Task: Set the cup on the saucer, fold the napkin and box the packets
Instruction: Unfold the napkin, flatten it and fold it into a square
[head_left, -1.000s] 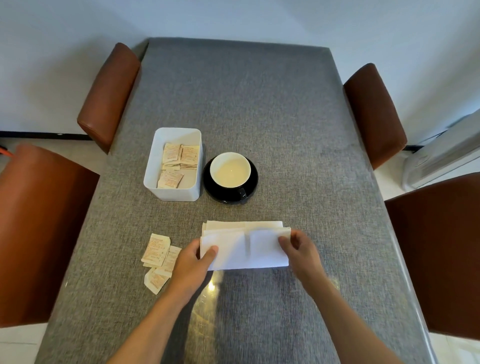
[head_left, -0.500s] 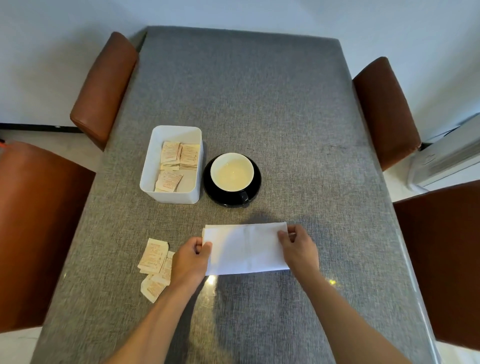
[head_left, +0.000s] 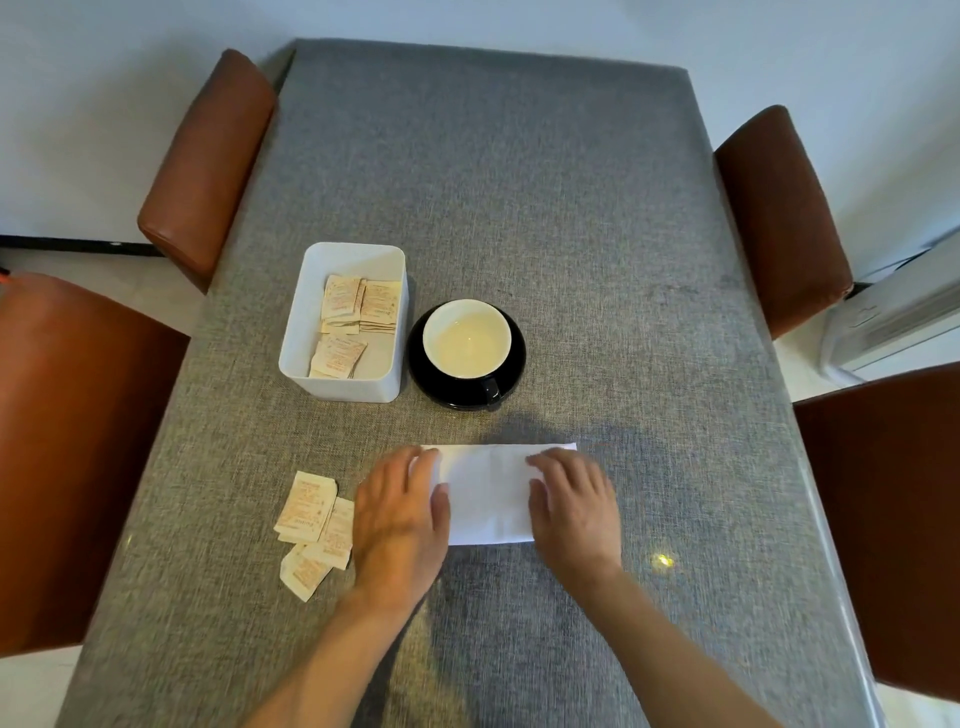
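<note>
Both hands lie flat and open, palms down, on the white napkin (head_left: 485, 493), which sits on the table (head_left: 519, 208) at about 6 o'clock from the cup (head_left: 466, 338). Left hand (head_left: 400, 512) covers its 9 o'clock end, right hand (head_left: 574, 501) its 3 o'clock end; nothing pinched, just pressing.

Step in hand, as judged: setting the crease. Best done by sweeping the palms outward from the centre, edges kept square, light even pressure so the thin paper does not skid on the cloth.

Napkin: thin, matte, soft paper, now a long rectangle. Table cover: coarse grey weave, likely decent grip. Cup: glossy, pale inside, dark handle, seated on a black round saucer (head_left: 514, 364). Box (head_left: 384, 384): white, smooth, rounded corners, at 9 o'clock from the cup, some packets inside. Loose packets (head_left: 306, 509): small flat paper squares, overlapping, at 9 o'clock of the left hand, not yet boxed.
</note>
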